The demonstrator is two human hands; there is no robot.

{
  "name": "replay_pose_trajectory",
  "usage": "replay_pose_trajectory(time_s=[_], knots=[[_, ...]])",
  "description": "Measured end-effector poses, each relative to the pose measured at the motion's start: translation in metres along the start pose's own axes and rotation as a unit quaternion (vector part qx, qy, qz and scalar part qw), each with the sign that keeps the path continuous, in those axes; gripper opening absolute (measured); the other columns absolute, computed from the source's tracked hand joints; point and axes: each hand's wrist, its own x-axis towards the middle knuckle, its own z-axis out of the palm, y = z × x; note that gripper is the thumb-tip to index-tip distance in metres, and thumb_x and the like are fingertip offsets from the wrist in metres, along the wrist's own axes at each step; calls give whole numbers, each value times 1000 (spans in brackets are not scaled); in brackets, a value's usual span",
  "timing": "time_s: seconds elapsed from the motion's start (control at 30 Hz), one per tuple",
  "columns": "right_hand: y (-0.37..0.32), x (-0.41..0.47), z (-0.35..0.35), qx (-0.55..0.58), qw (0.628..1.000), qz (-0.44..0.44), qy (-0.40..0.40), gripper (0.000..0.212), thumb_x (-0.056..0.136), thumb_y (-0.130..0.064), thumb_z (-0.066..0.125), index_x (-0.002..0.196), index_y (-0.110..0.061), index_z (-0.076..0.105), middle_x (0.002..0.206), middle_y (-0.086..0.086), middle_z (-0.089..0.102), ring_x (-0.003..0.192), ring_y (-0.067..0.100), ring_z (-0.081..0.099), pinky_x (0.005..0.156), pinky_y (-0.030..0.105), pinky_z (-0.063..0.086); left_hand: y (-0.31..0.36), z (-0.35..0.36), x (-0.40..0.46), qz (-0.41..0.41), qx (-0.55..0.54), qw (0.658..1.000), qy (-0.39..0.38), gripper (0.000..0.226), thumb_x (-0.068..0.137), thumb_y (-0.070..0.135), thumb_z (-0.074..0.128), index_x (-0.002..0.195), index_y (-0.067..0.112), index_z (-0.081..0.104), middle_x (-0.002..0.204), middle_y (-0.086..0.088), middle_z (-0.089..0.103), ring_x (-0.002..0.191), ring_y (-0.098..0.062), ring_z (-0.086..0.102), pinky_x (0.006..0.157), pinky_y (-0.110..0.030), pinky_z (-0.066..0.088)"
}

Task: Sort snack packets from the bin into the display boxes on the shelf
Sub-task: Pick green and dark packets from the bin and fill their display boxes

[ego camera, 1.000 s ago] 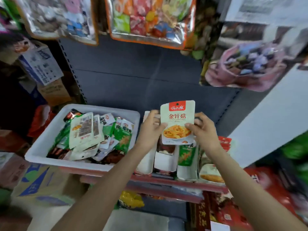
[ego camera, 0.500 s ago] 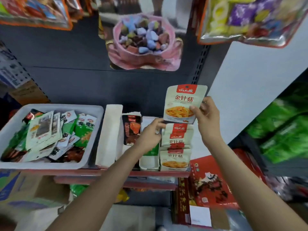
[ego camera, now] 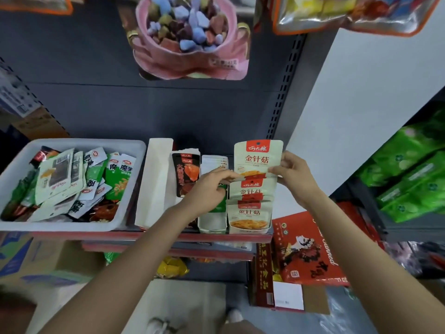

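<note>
While pinched at its right edge by the right hand [ego camera: 295,175], at two o'clock from the bin [ego camera: 134,150], and steadied at the lower left by the left hand [ego camera: 209,189]: packet [ego camera: 258,158] upright behind matching ones, probably light, floppy, slick, best gripped at side seams.

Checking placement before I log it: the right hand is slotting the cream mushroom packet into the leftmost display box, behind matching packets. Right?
Not quite. The head view shows the right hand slotting the cream mushroom packet into the rightmost display box, not the leftmost. The matching packets do stand in front of it.
</note>
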Motion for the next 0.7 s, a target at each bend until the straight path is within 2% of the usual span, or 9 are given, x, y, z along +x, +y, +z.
replay_pose_trajectory(time_s=[0.07,0.13,0.23,0.33,0.4,0.5,0.57,0.63,0.7], knots=[[-1,3,-1,16,999,30,-18,12,89,3,54,99,-2,52,99,11,68,93,25,68,79,38,57,2,1,0,-3,-9,1000,7,55,84,-16,39,120,21,59,117,11,51,106,-2,50,82,-4,43],[-8,3,-2,0,998,44,-33,11,91,-7,56,100,-3,53,96,5,69,89,21,68,71,28,55,3,2,-1,-7,-19,1000,15,54,84,-17,39,119,20,57,115,9,53,103,-2,52,77,-2,44],[-18,6,-4,-92,996,1,-21,22,93,-26,56,102,-7,62,97,0,71,83,12,68,69,23,54,4,2,-1,-14,-28,999,21,52,85,-16,38,114,23,57,114,6,55,101,-1,53,75,-2,44],[-22,7,-6,-171,984,-34,-18,23,97,-24,50,104,-8,64,102,1,69,89,17,67,74,27,54,5,3,-1,-20,-28,999,31,48,87,-13,41,115,22,57,116,3,57,102,-3,55,78,-8,46],[-20,8,-9,-213,977,-5,-28,22,96,-22,51,101,-5,64,102,3,68,89,19,66,73,26,53,5,4,-1,-21,-24,999,33,46,88,-12,41,117,21,57,117,2,58,104,-5,55,79,-9,45],[-17,6,-11,-254,966,40,-39,29,95,-30,52,93,-5,67,98,6,70,90,21,65,82,34,52,7,5,-2,-22,-17,999,33,45,90,-11,41,120,19,56,115,2,56,106,-8,54,80,-9,43],[-15,4,-10,-250,968,-16,-9,24,95,-28,51,88,-11,67,93,4,70,86,17,64,82,33,51,9,5,-2,-26,-10,999,35,44,90,-9,41,122,18,55,114,3,55,107,-7,53,83,-11,42],[-15,3,-8,-245,965,-86,20,18,96,-16,50,86,-14,65,90,0,67,82,13,61,76,27,50,10,6,-1,-31,-4,999,41,43,91,-8,41,123,19,54,113,4,54,106,-7,53,84,-14,42],[-15,4,-6,-275,956,-102,14,19,95,-11,49,85,-14,64,88,0,66,80,14,61,72,24,49,11,8,-1,-30,1,998,51,43,91,-7,42,124,19,53,112,4,54,106,-7,53,84,-15,42]])
